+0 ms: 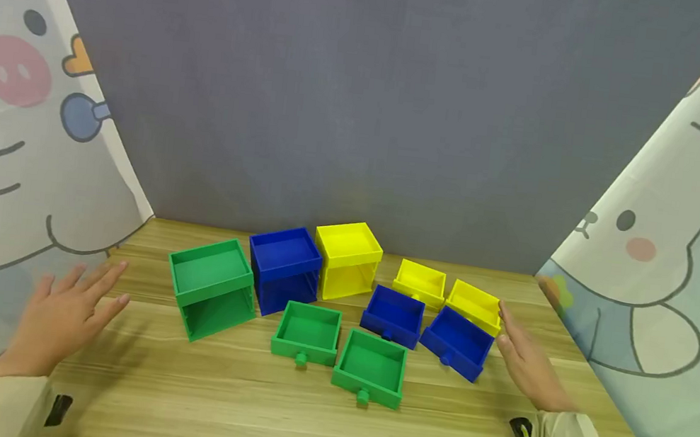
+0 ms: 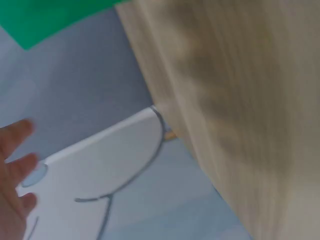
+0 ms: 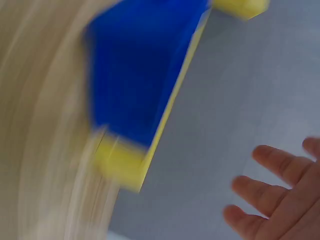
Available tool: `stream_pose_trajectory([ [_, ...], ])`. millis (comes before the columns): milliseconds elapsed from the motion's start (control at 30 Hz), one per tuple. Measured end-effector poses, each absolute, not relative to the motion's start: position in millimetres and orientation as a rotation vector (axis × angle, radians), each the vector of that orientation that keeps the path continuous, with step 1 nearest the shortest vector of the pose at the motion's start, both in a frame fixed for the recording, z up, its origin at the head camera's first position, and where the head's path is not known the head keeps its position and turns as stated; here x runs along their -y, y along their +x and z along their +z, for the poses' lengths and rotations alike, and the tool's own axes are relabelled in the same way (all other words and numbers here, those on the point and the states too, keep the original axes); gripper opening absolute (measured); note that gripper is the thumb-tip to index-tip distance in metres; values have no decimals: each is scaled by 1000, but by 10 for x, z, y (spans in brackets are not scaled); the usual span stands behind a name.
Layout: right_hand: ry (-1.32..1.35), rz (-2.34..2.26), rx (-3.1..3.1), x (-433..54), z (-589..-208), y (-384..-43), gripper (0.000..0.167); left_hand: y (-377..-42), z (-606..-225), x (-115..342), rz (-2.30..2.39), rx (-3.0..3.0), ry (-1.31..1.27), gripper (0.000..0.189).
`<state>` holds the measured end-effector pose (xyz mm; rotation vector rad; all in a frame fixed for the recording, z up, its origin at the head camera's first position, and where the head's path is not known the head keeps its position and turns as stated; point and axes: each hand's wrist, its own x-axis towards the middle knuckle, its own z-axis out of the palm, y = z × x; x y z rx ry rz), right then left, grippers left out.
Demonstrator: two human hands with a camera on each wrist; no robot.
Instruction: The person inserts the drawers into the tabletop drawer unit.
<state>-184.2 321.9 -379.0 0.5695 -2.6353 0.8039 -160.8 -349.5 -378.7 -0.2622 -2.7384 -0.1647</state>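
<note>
My left hand [image 1: 67, 317] is held with spread fingers left of the green box frame [image 1: 209, 278], touching nothing. At the right, my right hand [image 1: 530, 362] has its fingers extended beside the right yellow drawer [image 1: 473, 308] and the right blue drawer [image 1: 457, 344]; whether it touches them I cannot tell. A blue box frame [image 1: 284, 261] and a yellow box frame [image 1: 348, 250] stand right of the green one. Another yellow drawer [image 1: 420, 283], another blue drawer [image 1: 392, 315] and two green drawers, one left [image 1: 307, 331] and one right [image 1: 369, 369], lie with knobs facing me.
The wooden table [image 1: 209, 403] ends at a grey back panel [image 1: 368, 106]. Cartoon-printed cloths flank it, one on the left [image 1: 23, 156] and one on the right [image 1: 662, 230]. The right wrist view is blurred on its left side.
</note>
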Motion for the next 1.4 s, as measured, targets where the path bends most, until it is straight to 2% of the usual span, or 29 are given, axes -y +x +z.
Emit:
stream_pose_trajectory([
  [200, 590, 1261, 2571, -2827, -3624, -1763, 50, -1665, -3672, 3370, -515, 2903, -244, 64],
  [433, 524, 1736, 2577, -2419, -3561, -1729, 54, -1724, -3629, 3170, -1057, 2907, -193, 63],
  [867, 711, 1783, 2646, -1960, -3640, -1665, 42, -1784, -3615, 2996, -1174, 2839, -152, 63],
  [1233, 915, 2027, 2664, -1579, -3744, -1640, 46, -1829, -3593, 2938, -1208, 2835, -130, 65],
  [1400, 922, 2157, 2721, -1350, -3809, -1635, 45, -1855, -3605, 2927, -1191, 2838, -100, 64],
])
